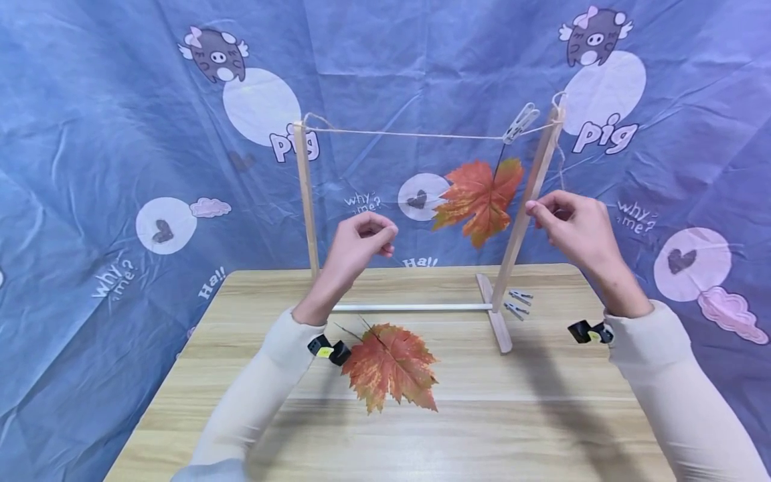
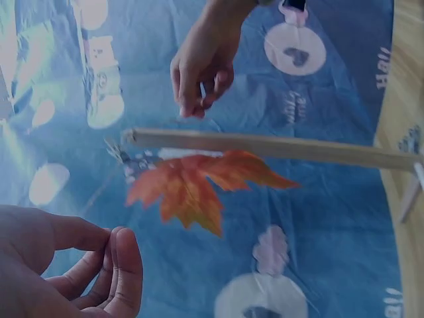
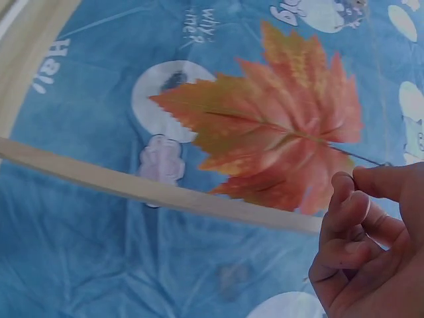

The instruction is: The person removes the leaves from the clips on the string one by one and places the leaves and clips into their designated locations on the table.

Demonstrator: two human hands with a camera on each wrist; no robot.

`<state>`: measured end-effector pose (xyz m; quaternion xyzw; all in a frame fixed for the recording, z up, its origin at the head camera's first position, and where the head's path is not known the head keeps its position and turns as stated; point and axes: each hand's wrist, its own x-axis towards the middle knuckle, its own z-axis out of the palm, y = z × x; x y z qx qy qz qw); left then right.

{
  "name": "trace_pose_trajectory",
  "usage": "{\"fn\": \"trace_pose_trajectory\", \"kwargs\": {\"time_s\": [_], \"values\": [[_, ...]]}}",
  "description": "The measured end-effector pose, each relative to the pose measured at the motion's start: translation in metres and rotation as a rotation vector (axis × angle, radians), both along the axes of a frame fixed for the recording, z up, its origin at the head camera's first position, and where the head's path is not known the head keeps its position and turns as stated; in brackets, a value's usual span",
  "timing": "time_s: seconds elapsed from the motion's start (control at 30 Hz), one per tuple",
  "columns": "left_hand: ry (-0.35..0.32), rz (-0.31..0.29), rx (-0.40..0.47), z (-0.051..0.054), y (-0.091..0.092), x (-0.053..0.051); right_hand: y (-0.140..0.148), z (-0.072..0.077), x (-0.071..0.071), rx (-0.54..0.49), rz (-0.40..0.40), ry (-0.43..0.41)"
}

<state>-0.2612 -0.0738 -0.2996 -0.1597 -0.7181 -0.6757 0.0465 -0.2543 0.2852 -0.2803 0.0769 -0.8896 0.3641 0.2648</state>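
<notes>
An orange-red maple leaf (image 1: 482, 201) hangs by its dark stem from a pale clothespin (image 1: 521, 124) on the string (image 1: 409, 134), near the right post. To its left, my left hand (image 1: 364, 244) hovers with bent fingers, thumb and finger meeting, nothing visible between them. My right hand (image 1: 572, 221) is just right of the wooden post (image 1: 530, 201), its fingers loosely curled and holding nothing visible. In the right wrist view, the right hand (image 3: 371, 245) appears close to the hanging leaf (image 3: 285, 126). Another similar leaf (image 1: 391, 368) lies on the table below my left hand.
Two small clothespins (image 1: 517, 309) lie beside the rack's right foot (image 1: 494, 314). A white bar (image 1: 415, 308) runs low between the posts, the left post (image 1: 307, 201) standing opposite. A blue patterned cloth (image 1: 373, 60) hangs behind the wooden table (image 1: 482, 428).
</notes>
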Motion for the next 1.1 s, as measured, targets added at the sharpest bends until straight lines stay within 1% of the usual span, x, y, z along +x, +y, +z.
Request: {"fn": "trace_pose_trajectory", "kwargs": {"time_s": [0.17,0.33,0.53,0.63,0.73,0.9,1.0,1.1], "values": [[0.05,-0.019,0.009,0.02,0.01,0.002,-0.005,0.017,-0.005,-0.017,0.029,0.059],[0.077,-0.027,0.029,0.04,0.019,0.004,-0.011,0.034,-0.008,-0.037,0.054,0.083],[0.13,-0.054,0.041,0.059,0.036,0.0,-0.015,0.057,-0.01,-0.07,0.086,0.098],[0.151,-0.058,0.035,0.066,0.045,-0.003,-0.015,0.068,-0.012,-0.083,0.099,0.104],[0.158,-0.063,0.031,0.072,0.054,-0.008,-0.014,0.077,-0.014,-0.101,0.113,0.111],[0.186,-0.068,0.012,0.078,0.068,-0.013,-0.013,0.091,-0.016,-0.107,0.121,0.115],[0.186,-0.071,0.002,0.082,0.077,-0.017,-0.012,0.098,-0.017,-0.125,0.131,0.124],[0.17,-0.059,-0.013,0.087,0.086,-0.021,-0.012,0.104,-0.018,-0.15,0.144,0.13]]}}
